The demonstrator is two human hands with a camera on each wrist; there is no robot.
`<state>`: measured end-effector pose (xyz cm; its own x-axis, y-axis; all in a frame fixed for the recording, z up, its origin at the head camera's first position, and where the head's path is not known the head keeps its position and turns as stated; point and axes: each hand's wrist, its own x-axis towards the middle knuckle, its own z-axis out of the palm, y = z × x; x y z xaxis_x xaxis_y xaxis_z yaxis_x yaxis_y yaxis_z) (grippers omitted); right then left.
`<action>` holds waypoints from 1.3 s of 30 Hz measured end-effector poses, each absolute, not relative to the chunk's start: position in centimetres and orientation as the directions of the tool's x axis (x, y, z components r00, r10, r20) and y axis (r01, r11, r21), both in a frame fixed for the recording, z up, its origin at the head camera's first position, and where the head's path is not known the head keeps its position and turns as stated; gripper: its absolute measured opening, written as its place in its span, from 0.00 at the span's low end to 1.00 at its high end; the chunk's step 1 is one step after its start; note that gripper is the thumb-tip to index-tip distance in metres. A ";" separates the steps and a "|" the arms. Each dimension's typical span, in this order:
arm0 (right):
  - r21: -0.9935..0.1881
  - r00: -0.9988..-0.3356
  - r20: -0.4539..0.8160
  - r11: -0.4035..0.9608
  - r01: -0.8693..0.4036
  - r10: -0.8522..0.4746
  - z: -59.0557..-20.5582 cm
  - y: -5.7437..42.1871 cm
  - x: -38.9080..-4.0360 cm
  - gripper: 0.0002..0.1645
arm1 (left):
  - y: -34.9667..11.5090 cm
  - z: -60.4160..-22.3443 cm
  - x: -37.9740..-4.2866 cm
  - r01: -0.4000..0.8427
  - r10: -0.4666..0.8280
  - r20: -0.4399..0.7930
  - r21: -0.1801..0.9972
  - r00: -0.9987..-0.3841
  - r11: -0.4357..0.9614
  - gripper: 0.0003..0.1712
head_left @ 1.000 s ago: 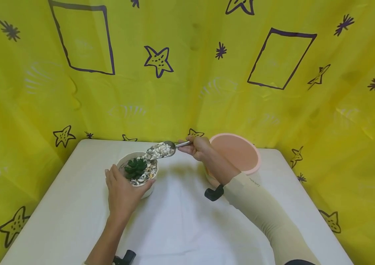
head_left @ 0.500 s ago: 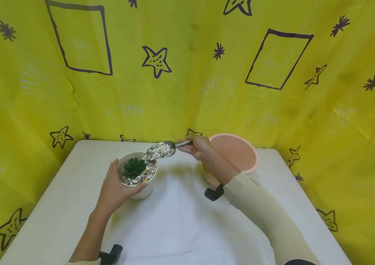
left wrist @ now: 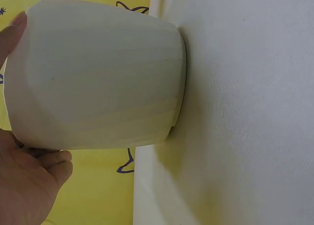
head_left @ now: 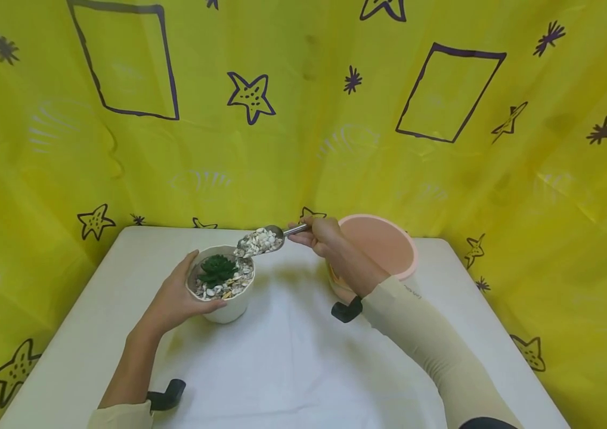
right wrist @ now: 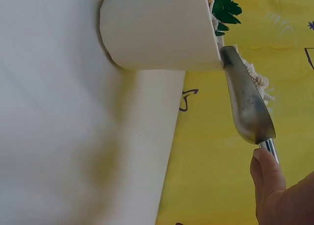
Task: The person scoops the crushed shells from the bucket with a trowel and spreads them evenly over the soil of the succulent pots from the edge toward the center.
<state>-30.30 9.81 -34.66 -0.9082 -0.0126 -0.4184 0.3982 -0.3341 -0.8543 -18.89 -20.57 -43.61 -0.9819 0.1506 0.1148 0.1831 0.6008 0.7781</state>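
Observation:
A white plant pot (head_left: 228, 312) with a small green succulent (head_left: 217, 269) and mixed pebbles (head_left: 224, 290) stands on the table, left of centre. My left hand (head_left: 172, 301) holds it from the left, thumb along the front of the rim and fingers round the far side. My right hand (head_left: 322, 233) grips the handle of a metal scoop (right wrist: 248, 109) heaped with pale pebbles (head_left: 258, 242). Its tip lies at the pot's right rim, tilted slightly down toward the pot. In the left wrist view the pot's plain side (left wrist: 98, 72) hides the plant.
A large pink-rimmed bucket (head_left: 414, 265) stands behind my right forearm, partly hidden by it. The white table (head_left: 293, 357) ends at a yellow patterned curtain (head_left: 303, 155). Black mounts (head_left: 347, 310) jut from both wrists.
My left hand has slid round the pot to its left side, its thumb moving from the front right to the front left. The right hand and loaded scoop stay nearly still at the rim.

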 end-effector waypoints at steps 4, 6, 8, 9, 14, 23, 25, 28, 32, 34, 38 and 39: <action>-0.868 -0.919 -0.394 -0.324 0.376 -0.012 -34.3 9.5 -30.2 0.12 | -20.6 -43.7 -18.9 0.187 0.149 0.122 0.782 -0.981 0.594 0.75; -0.870 -0.920 -0.392 -0.323 0.374 -0.010 -34.2 9.3 -30.2 0.13 | -20.6 -43.7 -19.0 0.187 0.150 0.121 0.782 -0.981 0.594 0.75; -0.868 -0.919 -0.394 -0.325 0.375 -0.007 -34.2 9.2 -30.1 0.13 | -20.6 -43.7 -19.0 0.188 0.153 0.120 0.784 -0.981 0.592 0.75; -0.867 -0.918 -0.397 -0.325 0.377 -0.005 -34.3 9.2 -30.1 0.13 | -20.7 -43.7 -18.9 0.188 0.153 0.120 0.786 -0.981 0.589 0.75; -0.864 -0.917 -0.399 -0.332 0.378 -0.003 -34.3 9.2 -30.1 0.12 | -20.7 -43.8 -18.9 0.199 0.156 0.132 0.793 -0.979 0.576 0.75; -0.871 -0.921 -0.391 -0.322 0.370 -0.002 -34.3 9.2 -30.0 0.14 | -20.7 -43.8 -19.0 0.201 0.157 0.135 0.788 -0.978 0.582 0.75; -0.870 -0.921 -0.390 -0.325 0.371 -0.006 -34.3 9.2 -29.9 0.15 | -20.7 -43.7 -19.0 0.195 0.153 0.130 0.786 -0.980 0.586 0.75; -0.870 -0.923 -0.386 -0.328 0.367 -0.008 -34.4 9.3 -29.9 0.14 | -20.6 -43.6 -19.0 0.188 0.150 0.122 0.781 -0.981 0.595 0.75; -0.865 -0.920 -0.393 -0.334 0.374 -0.012 -34.3 9.3 -29.9 0.13 | -20.6 -43.6 -18.9 0.186 0.148 0.121 0.780 -0.982 0.597 0.76; -0.860 -0.915 -0.402 -0.338 0.383 -0.013 -34.3 9.3 -29.9 0.12 | -20.5 -43.6 -18.8 0.185 0.146 0.121 0.780 -0.982 0.597 0.76; -0.852 -0.907 -0.422 -0.339 0.400 -0.009 -34.5 9.4 -29.9 0.12 | -20.4 -43.7 -18.7 0.186 0.139 0.128 0.793 -0.982 0.580 0.76; -0.850 -0.905 -0.425 -0.339 0.402 -0.007 -34.5 9.4 -29.9 0.12 | -20.3 -43.7 -18.7 0.183 0.134 0.128 0.797 -0.983 0.576 0.76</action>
